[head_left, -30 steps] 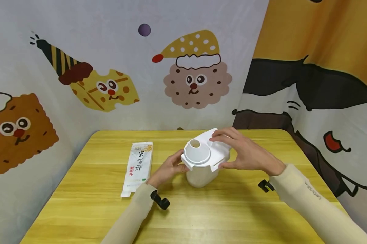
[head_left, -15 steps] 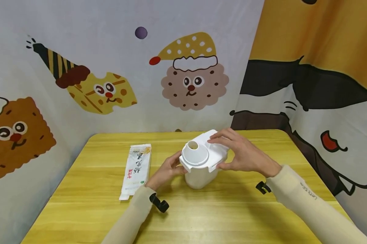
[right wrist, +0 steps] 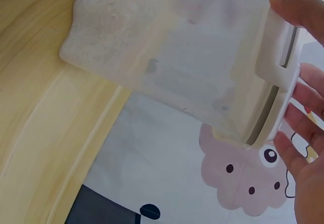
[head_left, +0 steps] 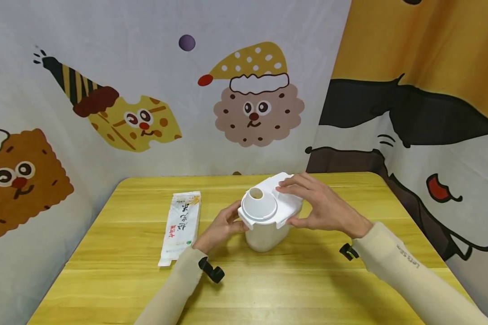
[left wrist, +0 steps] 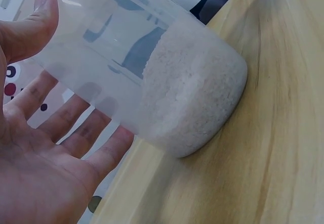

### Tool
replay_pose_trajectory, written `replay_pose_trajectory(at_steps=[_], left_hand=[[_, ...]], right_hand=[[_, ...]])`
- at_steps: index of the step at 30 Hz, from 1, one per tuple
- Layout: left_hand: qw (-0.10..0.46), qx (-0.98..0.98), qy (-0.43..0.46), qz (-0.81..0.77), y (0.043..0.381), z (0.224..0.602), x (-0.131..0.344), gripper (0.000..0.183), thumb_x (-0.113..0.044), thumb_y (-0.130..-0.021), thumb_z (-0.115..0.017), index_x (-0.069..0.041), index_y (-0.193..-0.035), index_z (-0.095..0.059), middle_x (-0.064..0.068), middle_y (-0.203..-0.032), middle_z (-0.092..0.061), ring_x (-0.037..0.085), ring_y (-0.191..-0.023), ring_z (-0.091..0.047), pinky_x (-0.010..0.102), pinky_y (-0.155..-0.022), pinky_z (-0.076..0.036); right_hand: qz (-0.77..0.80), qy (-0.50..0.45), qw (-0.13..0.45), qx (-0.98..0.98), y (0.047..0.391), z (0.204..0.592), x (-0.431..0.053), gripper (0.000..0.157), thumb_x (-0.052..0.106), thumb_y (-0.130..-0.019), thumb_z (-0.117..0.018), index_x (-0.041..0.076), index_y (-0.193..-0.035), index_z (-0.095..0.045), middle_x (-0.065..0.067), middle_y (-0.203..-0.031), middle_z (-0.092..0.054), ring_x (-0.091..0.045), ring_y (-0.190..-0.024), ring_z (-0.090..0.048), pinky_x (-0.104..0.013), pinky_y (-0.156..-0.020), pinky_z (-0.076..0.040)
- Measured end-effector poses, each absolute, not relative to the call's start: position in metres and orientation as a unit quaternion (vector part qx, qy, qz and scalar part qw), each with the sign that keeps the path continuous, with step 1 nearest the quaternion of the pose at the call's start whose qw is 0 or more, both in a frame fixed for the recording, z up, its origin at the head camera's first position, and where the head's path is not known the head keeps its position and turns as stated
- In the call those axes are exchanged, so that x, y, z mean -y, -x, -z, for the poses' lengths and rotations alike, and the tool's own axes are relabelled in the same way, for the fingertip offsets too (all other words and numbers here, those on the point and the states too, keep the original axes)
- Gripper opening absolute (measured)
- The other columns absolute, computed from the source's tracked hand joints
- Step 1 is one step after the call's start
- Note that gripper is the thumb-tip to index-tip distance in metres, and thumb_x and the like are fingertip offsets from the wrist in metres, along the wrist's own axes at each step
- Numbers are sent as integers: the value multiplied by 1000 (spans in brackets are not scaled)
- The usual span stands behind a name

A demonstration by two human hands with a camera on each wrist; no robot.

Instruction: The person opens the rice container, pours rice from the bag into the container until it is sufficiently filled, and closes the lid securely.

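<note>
A translucent plastic storage container (head_left: 264, 238) stands on the table, its lower part filled with pale, rice-like grains (left wrist: 190, 90). On top sits a white lid (head_left: 282, 207) with a raised cone-shaped spout (head_left: 260, 205) and side clips (right wrist: 268, 113). My left hand (head_left: 224, 228) holds the container's left side near the rim, thumb in front and fingers spread along the wall behind. My right hand (head_left: 325, 205) grips the lid from the right, with its thumb at the near edge and fingertips over the top and far edge.
A white printed packet (head_left: 181, 225) lies flat to the left of the container. The wooden table (head_left: 309, 289) ends at a cartoon-printed cloth (head_left: 146, 45) behind it. Black camera mounts are strapped to both wrists.
The head view has shifted slightly. Both hands stay on the container and its lid, with hardly any visible movement.
</note>
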State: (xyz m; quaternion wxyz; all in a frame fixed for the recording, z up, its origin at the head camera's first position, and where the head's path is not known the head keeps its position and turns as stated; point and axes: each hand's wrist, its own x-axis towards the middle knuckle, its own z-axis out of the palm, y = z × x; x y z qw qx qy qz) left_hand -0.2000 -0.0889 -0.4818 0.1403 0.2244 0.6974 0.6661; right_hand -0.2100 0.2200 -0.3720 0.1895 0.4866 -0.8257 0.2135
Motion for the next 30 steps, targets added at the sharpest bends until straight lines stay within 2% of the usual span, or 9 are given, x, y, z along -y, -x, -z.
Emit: replay_pose_trajectory(at_steps=[6,16,23,30], left_hand=[[140,-701,-221,-663,199,481,89,76,-12,-92,-75,-21,-159,-39,4,-162,-43,31,-151,-38,57,-124,-32],[127,-699,-234,-664,198,481,88,75,-10,-91,-74,-21,-158,-40,6,-160,-46,31,-149,-41,56,-123,-33],[137,-697,-227,-666,196,480,88,77,-10,-92,-72,-20,-160,-36,6,-163,-41,31,-152,-35,55,-125,-30],[136,-705,-246,-651,197,478,90,73,-17,-94,-74,-22,-159,-39,3,-163,-42,30,-151,-38,54,-123,-35]], right_hand=[[-207,-484,186,830,210,373,-222,74,34,-70,-94,14,-135,-66,0,-139,-61,-17,-123,-55,-40,-101,-55],[-200,-499,233,810,215,376,-218,69,31,-68,-93,12,-129,-69,-2,-134,-65,-19,-118,-59,-39,-98,-54],[-224,-486,199,821,216,378,-219,71,36,-69,-94,17,-133,-67,0,-137,-62,-14,-118,-54,-34,-96,-53],[-223,-482,181,827,214,374,-222,73,39,-70,-95,20,-134,-65,3,-138,-60,-12,-119,-52,-32,-95,-54]])
